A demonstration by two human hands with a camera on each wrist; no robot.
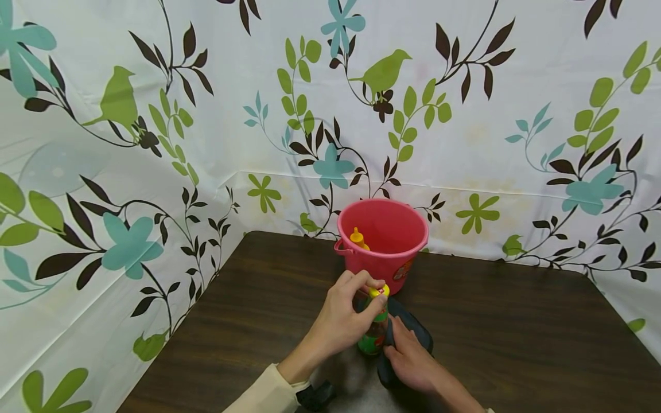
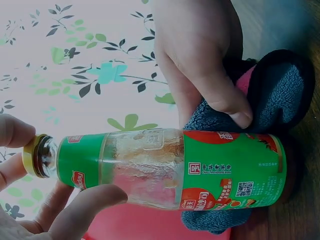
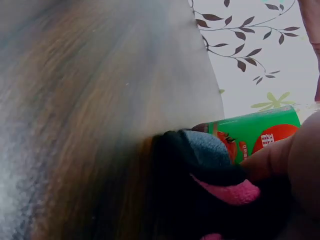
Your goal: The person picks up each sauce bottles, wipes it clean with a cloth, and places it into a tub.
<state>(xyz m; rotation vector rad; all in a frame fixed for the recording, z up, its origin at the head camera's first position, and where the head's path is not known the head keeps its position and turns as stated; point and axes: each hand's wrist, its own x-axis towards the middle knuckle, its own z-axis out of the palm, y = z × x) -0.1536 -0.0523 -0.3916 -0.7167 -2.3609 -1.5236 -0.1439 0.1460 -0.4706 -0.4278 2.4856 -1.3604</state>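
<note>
A glass sauce bottle (image 1: 370,344) with green and red labels and a yellow cap (image 2: 31,157) stands upright over the table, with a thin brownish residue visible through its glass. My left hand (image 1: 338,315) holds it around the cap and neck, the thumb along the upper side. Against the bottle's lower side my right hand (image 1: 415,361) presses a dark grey fleecy cloth (image 2: 285,92) with black edging and a pink patch. That cloth is gripped between thumb and fingers and also shows behind the bottle. In the right wrist view, the thumb lies by the bottle's label (image 3: 252,140).
Just behind the bottle stands a pink bucket (image 1: 361,267) with a yellow-topped squeeze bottle (image 1: 357,237) inside. The dark wooden table (image 1: 516,321) ends at a patterned curtain (image 1: 465,143) at the back and left. A black strap (image 1: 316,396) circles the left wrist.
</note>
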